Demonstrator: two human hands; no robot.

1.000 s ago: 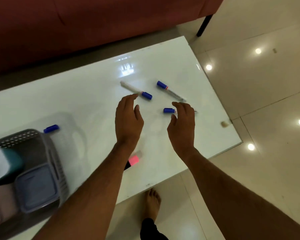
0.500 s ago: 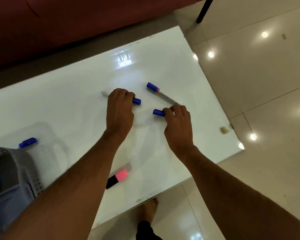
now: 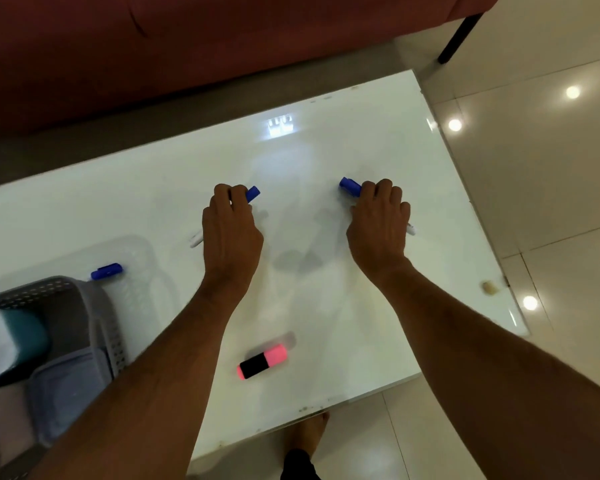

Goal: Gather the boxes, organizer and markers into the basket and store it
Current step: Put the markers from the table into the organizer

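Observation:
My left hand (image 3: 231, 230) is closed around a white marker with a blue cap (image 3: 252, 194); its tail sticks out at the left. My right hand (image 3: 378, 223) grips another blue-capped marker (image 3: 350, 186), whose white end shows past the little finger. Whether a second marker is in that hand is hidden. One more blue marker (image 3: 106, 271) lies beside the grey perforated basket (image 3: 84, 299) at the lower left. Inside the basket sit a teal and white box (image 3: 18, 337) and a lavender-grey box (image 3: 66, 386). A pink and black highlighter (image 3: 262, 361) lies near the table's front edge.
Everything rests on a glossy white table (image 3: 343, 140). A red sofa (image 3: 187, 46) runs along its far side. Shiny tiled floor lies to the right, with a small beige scrap (image 3: 489, 287) on it. My bare foot (image 3: 312, 434) stands below the front edge.
Both hands came down from hovering and closed on markers. The third marker that lay near my right hand no longer shows on the table.

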